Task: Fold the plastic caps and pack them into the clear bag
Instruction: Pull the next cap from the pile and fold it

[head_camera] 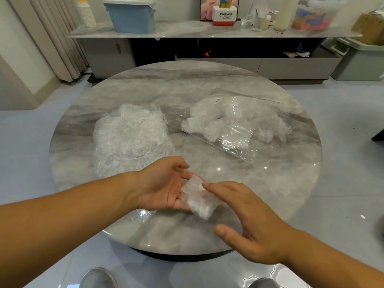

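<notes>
A small folded plastic cap (198, 199) lies across the fingers of my left hand (164, 183), which is palm up above the near part of the round marble table (270, 183). My right hand (247, 221) hovers palm down beside it, its straight fingertips touching the cap's right side. A heap of loose crumpled plastic caps (131, 134) sits on the table's left half. The clear bag (234, 125) lies flat on the right half, with several folded caps inside it.
Behind the table runs a long marble shelf (187, 30) with a blue bin (133, 15), a Panasonic box (225, 15) and assorted clutter. Curtains hang at the far left. Grey storage boxes (359, 61) stand at the far right. My shoes show at the bottom edge.
</notes>
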A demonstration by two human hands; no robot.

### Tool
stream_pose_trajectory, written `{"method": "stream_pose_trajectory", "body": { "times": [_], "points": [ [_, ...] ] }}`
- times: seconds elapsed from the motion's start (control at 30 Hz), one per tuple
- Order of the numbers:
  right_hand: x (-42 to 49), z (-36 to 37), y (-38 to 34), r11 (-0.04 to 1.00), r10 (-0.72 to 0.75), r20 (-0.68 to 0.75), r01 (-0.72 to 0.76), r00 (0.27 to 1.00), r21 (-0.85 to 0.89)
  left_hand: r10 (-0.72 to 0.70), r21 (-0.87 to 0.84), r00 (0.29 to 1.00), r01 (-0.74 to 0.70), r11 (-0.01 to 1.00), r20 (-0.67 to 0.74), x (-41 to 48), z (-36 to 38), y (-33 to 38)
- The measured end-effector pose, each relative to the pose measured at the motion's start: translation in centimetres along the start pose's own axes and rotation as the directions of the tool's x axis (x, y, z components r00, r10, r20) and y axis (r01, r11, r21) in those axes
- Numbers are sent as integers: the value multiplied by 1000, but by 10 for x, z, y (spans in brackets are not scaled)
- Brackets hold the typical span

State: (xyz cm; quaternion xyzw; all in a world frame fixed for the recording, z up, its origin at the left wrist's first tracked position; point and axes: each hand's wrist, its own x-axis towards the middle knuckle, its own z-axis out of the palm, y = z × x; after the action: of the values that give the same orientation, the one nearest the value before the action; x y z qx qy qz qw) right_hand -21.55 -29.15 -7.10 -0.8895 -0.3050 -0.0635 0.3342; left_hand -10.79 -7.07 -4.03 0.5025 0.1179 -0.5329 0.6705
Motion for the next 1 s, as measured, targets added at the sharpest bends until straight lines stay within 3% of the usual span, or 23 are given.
{"method": "stream_pose_trajectory", "body": {
  "times": [0.17, 0.33, 0.4, 0.47, 0.53, 0.6, 0.67, 0.9, 1.0],
  "points": [
    [-2, 5, 2, 996, 10, 85, -3, 996, -84, 112, 212, 990, -93, 973, -82, 5, 3, -11],
    [-2, 9, -7, 948, 229, -41, -214, 973, 234, 288, 159, 939, -260, 952, -186, 10, 3, -9],
    [5, 10, -13, 804, 443, -76, -357, 893, 476, 365, 207, 904, -323, 924, -220, 10, 5, -6],
    [14, 10, -13, 569, 594, -2, -419, 804, 707, 432, 264, 871, -371, 890, -233, 10, 7, -6],
    [18, 9, -11, 364, 658, 110, -443, 745, 819, 479, 281, 846, -413, 866, -234, 12, 12, -6],
    [21, 5, -11, 266, 696, 152, -448, 702, 853, 511, 292, 828, -442, 848, -230, 15, 18, -5],
    [24, 0, -9, 284, 720, 107, -432, 686, 856, 527, 287, 820, -462, 839, -223, 16, 24, -2],
    [33, -41, -4, 502, 735, -133, -402, 665, 766, 556, 243, 812, -511, 824, -176, 28, 51, 17],
    [37, -75, 11, 549, 763, -271, -367, 588, 751, 628, 452, 765, -514, 729, -143, 32, 65, 28]
  ]
}}
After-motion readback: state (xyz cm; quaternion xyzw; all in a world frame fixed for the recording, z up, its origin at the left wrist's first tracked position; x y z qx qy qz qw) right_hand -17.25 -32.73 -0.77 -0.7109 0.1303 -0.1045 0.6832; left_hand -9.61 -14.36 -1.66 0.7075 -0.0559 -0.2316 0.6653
